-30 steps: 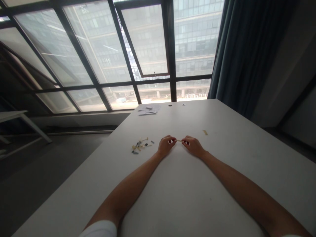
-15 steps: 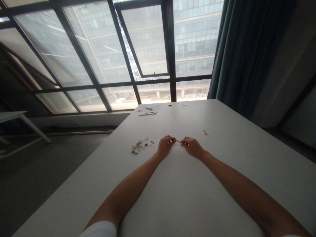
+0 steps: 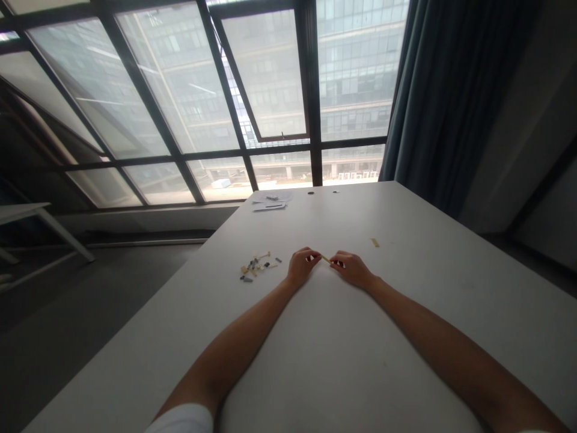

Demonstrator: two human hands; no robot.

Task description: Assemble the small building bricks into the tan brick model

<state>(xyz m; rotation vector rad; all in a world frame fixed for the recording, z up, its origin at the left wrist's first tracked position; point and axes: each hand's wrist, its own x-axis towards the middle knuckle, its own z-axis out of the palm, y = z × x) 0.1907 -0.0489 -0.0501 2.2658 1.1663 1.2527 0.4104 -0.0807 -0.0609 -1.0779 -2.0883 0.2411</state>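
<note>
Both hands pinching one small tan stick

My left hand [image 3: 301, 266] and right hand [image 3: 352, 267] each nip an end of the stick [image 3: 325, 258], just right of the pile of small pieces [image 3: 256, 266]. I judge that light, even pressure, with wrists resting on the table [image 3: 406, 313], steadies it best.

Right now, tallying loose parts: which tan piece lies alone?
The tan strip right of the right hand; others lie in the pile by the left hand, plus the held piece.

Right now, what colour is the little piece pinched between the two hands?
Tan, a pale yellowish beige; the small piece shows best in the head view.
</note>
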